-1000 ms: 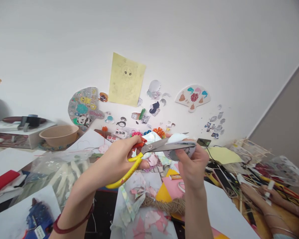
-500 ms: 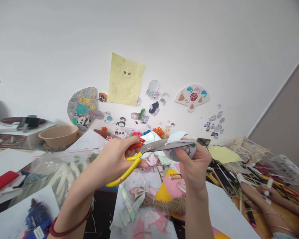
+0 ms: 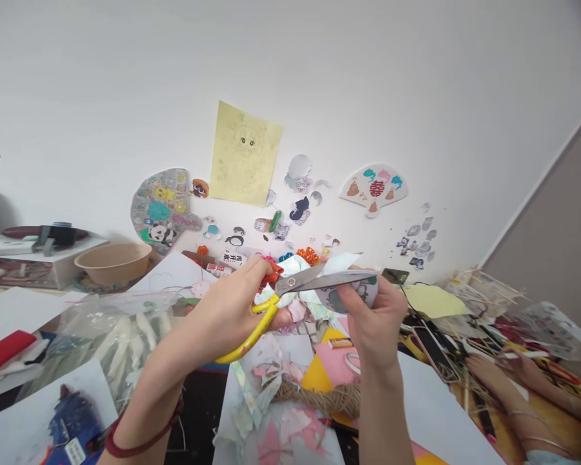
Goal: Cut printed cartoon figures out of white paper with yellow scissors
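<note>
Head view over a cluttered worktop, foot of a pale wall (image 3: 290, 64). Centre: scissors (image 3: 294, 282) w/ one red & one yellow handle, raised above the table, blades pointing R & parted at a narrow angle. L hand (image 3: 232, 297): closed round the handles, dark red band (image 3: 140, 442) at wrist. R hand (image 3: 375, 323): closed in a pinch, thumb in front, on a printed paper piece (image 3: 370, 294) w/ grey-green drawing. Paper piece btwn the blades, close to R thumb; white flap (image 3: 341, 261) standing up above the lower blade.

Below the hands: torn pastel scraps (image 3: 297, 426), pink & yellow sheets (image 3: 322, 368), small orange tube (image 3: 339, 343), twine bundle (image 3: 339, 399). L side: clear plastic bag (image 3: 77, 323) w/ long whitish pieces, blue tool (image 3: 75, 416) w/ barcode label on a white sheet, red case (image 3: 7, 353), beige bowl (image 3: 113, 265) near the wall. R side: co-worker's hands (image 3: 487, 374) apart from the above, one w/ a white stick-like item (image 3: 532, 354), exact type unclear; dark phone-like slab (image 3: 430, 349) nearby.

On wall: yellow drawing sheet (image 3: 246, 155), fan-shaped cutout (image 3: 375, 187) w/ red character at R, grey panda-decorated fan (image 3: 159, 210) at L, misc. small cutouts btwn.
</note>
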### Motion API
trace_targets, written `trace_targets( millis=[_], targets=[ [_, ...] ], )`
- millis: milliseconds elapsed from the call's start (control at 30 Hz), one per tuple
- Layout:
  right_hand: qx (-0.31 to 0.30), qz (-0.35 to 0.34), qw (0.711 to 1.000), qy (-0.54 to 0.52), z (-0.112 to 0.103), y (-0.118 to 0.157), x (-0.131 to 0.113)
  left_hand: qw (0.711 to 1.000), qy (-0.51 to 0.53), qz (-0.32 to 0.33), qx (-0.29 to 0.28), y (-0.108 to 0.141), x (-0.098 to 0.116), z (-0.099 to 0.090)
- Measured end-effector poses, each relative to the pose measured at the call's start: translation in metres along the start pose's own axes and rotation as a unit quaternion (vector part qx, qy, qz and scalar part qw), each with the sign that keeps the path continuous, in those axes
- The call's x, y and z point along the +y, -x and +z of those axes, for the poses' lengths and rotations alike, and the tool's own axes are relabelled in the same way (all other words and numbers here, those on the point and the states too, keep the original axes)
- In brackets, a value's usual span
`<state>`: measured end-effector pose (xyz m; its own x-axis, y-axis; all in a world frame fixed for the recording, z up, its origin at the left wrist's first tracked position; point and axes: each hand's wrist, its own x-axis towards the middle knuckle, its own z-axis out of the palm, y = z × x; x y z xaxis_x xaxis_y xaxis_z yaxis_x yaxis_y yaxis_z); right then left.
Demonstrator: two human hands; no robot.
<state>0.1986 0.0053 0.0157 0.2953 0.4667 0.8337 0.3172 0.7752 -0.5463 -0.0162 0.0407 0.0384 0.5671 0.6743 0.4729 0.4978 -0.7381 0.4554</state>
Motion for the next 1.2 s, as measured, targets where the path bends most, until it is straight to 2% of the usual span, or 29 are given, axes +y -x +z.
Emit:
trace_targets(
  millis=[300, 467, 700, 1200],
  targets=[
    [0.006, -0.011, 1.0, -0.001, -0.001, -0.002, 0.0, 0.999, 0.03, -0.018, 0.009, -0.002, -0.01, 0.002],
    [0.005, 0.021, 1.0, -0.009, -0.003, -0.002, 0.004, 0.999, 0.017, -0.029, -0.001, -0.001, -0.007, 0.002],
    [0.019, 0.04, 0.999, 0.01, -0.003, -0.002, 0.006, 0.999, -0.025, 0.012, 0.022, 0.001, 0.001, 0.004],
    [0.051, 0.022, 0.998, 0.012, 0.004, -0.002, 0.0, 0.999, 0.0, 0.017, 0.032, -0.005, -0.004, 0.009]
  ],
)
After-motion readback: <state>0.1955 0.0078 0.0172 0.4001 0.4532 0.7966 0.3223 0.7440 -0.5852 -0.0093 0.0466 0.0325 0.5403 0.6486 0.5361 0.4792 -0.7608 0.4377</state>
